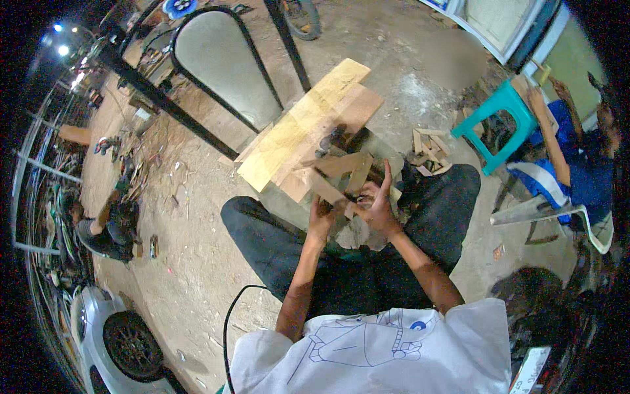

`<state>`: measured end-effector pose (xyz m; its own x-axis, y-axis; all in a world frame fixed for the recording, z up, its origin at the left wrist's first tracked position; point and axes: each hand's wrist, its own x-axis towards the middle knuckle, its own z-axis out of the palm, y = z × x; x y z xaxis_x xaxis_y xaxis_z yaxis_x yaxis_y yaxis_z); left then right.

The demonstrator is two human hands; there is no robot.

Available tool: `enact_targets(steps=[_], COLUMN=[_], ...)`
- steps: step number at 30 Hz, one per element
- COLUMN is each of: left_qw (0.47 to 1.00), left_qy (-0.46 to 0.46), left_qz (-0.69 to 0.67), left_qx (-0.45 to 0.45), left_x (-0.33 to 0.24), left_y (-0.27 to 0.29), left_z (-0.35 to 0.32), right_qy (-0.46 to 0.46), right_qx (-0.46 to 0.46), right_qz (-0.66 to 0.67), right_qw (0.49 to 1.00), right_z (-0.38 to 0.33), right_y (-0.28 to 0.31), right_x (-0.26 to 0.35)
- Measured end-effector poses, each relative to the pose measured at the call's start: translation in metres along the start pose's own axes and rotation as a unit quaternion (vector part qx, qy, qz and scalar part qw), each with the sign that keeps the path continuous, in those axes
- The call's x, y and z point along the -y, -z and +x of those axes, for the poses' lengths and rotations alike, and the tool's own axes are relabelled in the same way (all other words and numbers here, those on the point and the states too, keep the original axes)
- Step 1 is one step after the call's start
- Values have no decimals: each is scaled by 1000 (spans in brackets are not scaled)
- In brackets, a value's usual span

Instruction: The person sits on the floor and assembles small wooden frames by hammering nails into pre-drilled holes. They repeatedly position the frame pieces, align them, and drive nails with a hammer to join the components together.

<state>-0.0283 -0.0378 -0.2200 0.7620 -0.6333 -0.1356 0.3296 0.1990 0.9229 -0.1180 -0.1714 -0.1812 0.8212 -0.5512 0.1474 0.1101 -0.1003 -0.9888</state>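
In front of my lap I hold a small frame of flat wooden strips [328,186], its pieces meeting at angles. My left hand [319,215] is closed around its near left part. My right hand [378,209] grips its right side, one finger stretched upward and the thumb toward the near end. Just beyond it, several pale wooden boards [303,139] lie side by side, slanting from lower left to upper right. A dark object [335,138], too unclear to name, sits on or beside the boards. My fingers partly hide the frame's near end.
A black-framed chair with a pale pad [223,69] stands beyond the boards. To the right are a pile of short wood pieces [430,151], a teal plastic stool [504,98] and another person's arm [554,141]. Someone crouches at far left; a white car [98,328] is lower left.
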Motion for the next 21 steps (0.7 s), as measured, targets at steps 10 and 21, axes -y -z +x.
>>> enact_targets(steps=[10,21], left_qw=[995,950], left_qy=[-34,30], left_qz=[62,294], left_qx=[-69,-104], left_x=[-43,-53], left_y=[14,141], left_z=[-39,38], right_qy=[41,-31], right_qx=[62,67], right_qz=[-26,-514], right_qw=[997,854], right_z=[5,57], right_y=[-19,8], right_x=[14,-56])
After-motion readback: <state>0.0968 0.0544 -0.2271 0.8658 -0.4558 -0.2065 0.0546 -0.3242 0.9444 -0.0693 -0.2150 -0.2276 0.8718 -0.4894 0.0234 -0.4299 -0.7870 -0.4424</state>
